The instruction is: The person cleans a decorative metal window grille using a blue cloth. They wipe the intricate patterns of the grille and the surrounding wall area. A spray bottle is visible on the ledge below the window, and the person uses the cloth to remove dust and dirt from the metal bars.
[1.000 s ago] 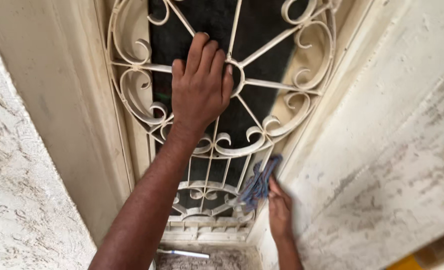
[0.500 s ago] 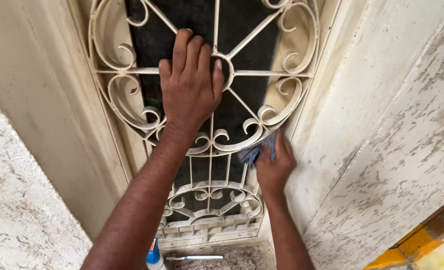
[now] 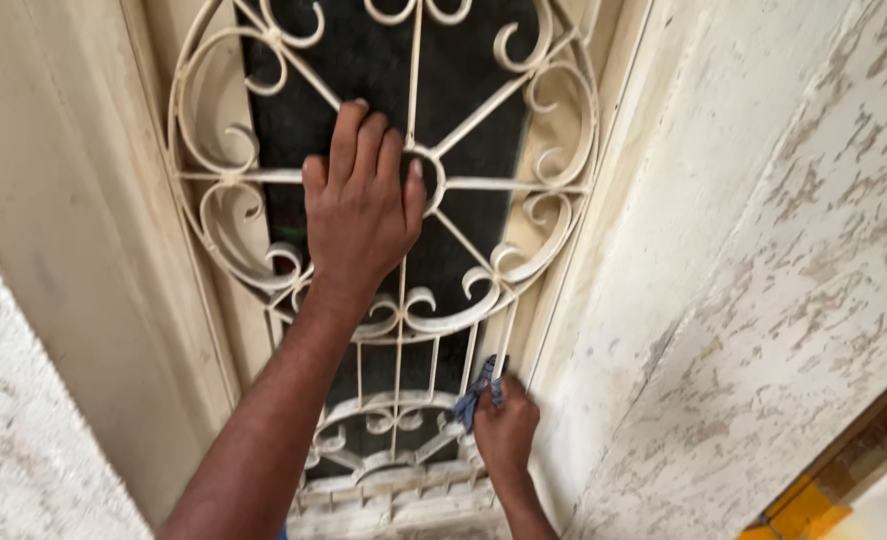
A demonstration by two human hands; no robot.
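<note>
A cream-painted iron grille (image 3: 523, 240) with scrolls and spokes covers a dark narrow window. My left hand (image 3: 358, 205) lies flat on the grille's centre ring, fingers pointing up and gripping the bars. Lower down, my right hand (image 3: 505, 428) presses a crumpled blue cloth (image 3: 475, 392) against the vertical bars near the grille's right edge. Only the top of the cloth shows above the fingers.
A cream window frame (image 3: 178, 300) runs down the left side. Rough textured plaster walls stand at the left (image 3: 23, 430) and the right (image 3: 763, 300). A yellow and orange surface (image 3: 803, 515) shows in the bottom right corner.
My right hand has slid the cloth down the grille's right side, from the lower scrolls to the vertical bars. The view has tilted upward; the left hand stays on the centre ring.
</note>
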